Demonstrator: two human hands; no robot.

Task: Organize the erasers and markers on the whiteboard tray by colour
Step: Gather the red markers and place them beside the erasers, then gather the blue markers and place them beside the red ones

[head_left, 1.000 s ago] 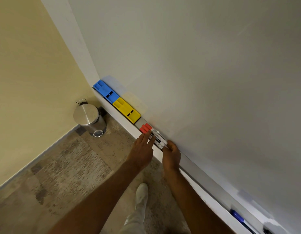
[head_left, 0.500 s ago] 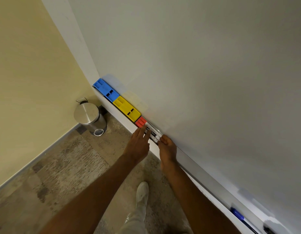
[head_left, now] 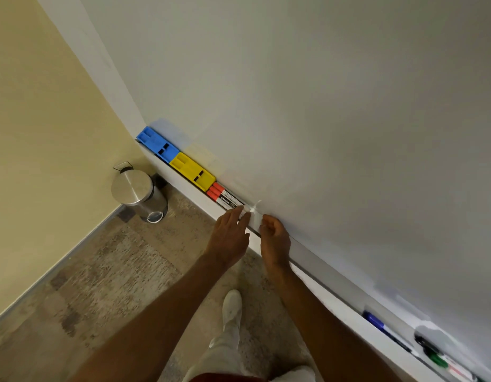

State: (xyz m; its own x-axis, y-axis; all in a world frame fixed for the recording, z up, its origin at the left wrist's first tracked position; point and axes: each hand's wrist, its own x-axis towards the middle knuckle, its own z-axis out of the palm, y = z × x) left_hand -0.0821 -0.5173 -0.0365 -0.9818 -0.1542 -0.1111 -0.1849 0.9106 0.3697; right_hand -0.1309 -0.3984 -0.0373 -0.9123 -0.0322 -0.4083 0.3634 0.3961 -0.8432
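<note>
On the whiteboard tray a blue eraser lies at the far left end, with a yellow eraser touching it. Three red-capped markers lie side by side against the yellow eraser. My left hand reaches flat, fingertips touching the markers' near ends. My right hand hovers just right of them with fingers curled loosely, holding nothing. Further right on the tray lie a blue marker, a black marker and a green marker.
A steel pedal bin stands on the floor in the corner below the tray's left end. The whiteboard fills the upper right. My legs and a white shoe are below my arms.
Both hands slid the red markers left along the tray until they met the yellow eraser. My right hand has come off their ends; my left fingertips still touch them.
</note>
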